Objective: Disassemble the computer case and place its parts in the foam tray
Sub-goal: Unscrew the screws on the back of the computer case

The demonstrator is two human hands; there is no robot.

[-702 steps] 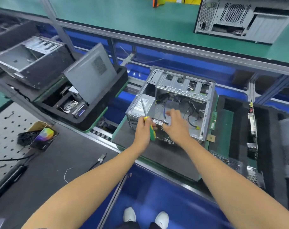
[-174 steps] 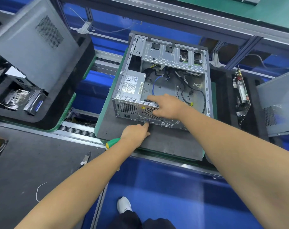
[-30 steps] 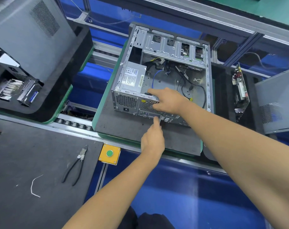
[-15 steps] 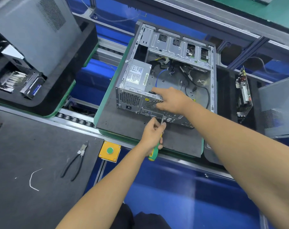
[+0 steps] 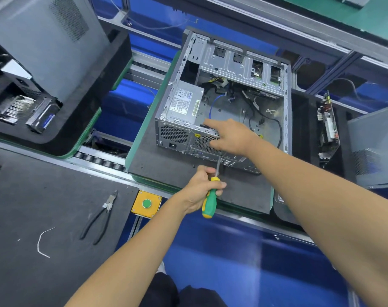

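Little here can truly be read. The power supply [image 5: 184, 103] inside the open computer case [image 5: 224, 100] carries a white label [image 5: 181, 102] with rows of fine print and a short blue word at its top right corner — all too small to make out. Beside it, on the same face, sits a narrow green sticker [image 5: 196, 105] with tiny marks, also unreadable. On the rear panel of the case, beside the round fan grille, there is a small yellow warning sticker [image 5: 197, 135] — its sign cannot be told. The drive [image 5: 43, 117] in the foam tray [image 5: 82, 120] at left bears a blue-and-white label, blurred.
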